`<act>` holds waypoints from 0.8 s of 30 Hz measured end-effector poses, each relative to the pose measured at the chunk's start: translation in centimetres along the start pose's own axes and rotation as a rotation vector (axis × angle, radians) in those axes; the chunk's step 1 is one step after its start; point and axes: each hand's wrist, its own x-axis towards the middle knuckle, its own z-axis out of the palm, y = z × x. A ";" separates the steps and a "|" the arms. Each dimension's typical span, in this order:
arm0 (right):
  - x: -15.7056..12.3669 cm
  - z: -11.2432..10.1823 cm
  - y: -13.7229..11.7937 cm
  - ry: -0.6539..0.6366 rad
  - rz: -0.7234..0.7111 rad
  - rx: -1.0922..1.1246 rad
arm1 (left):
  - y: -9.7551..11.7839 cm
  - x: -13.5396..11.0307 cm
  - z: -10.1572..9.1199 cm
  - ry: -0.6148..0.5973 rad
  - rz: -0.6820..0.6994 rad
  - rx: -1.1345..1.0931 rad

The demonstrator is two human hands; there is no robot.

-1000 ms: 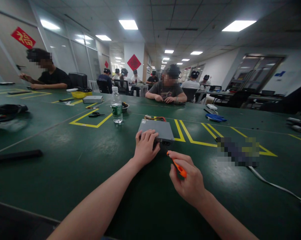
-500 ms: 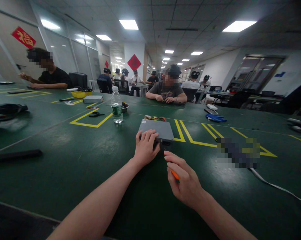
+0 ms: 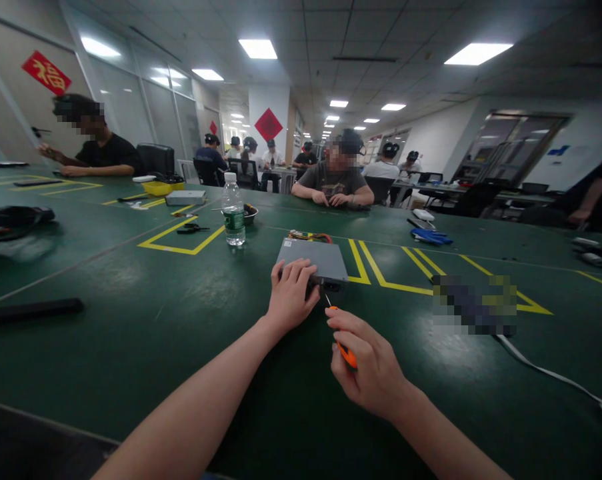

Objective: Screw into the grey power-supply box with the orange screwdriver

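A grey metal computer power supply point(image 3: 325, 257) lies on the green table, with a white label on top and coloured wires at its far side. My left hand point(image 3: 291, 288) grips its near left corner, fingers on the top and thumb against the front face. My right hand point(image 3: 368, 357) is closed around the orange handle of a screwdriver point(image 3: 348, 355). The thin shaft points up and away toward the front face of the power supply, beside my left thumb. Whether its tip touches the case, I cannot tell.
A water bottle point(image 3: 233, 212) stands left of the power supply, in front of a small bowl point(image 3: 251, 214). Blue gloves point(image 3: 431, 237) and a blurred-out dark item point(image 3: 473, 305) with a white cable lie to the right. A dark bar point(image 3: 33, 311) is at left. A person point(image 3: 333, 180) sits opposite.
My right hand has shifted slightly down and left, and the screwdriver's shaft shows more clearly. The left hand and power supply stay put. At the far right, a person's arm shows more.
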 end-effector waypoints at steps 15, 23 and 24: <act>-0.1 -0.5 -0.4 0.045 0.071 -0.191 | 0.0 0.0 -0.1 0.003 0.004 0.005; 0.1 -1.3 -0.1 0.033 0.150 -0.390 | 0.0 0.0 0.0 0.007 0.000 0.002; 0.1 -1.4 0.0 0.051 0.166 -0.386 | 0.0 0.0 0.0 0.006 0.000 0.003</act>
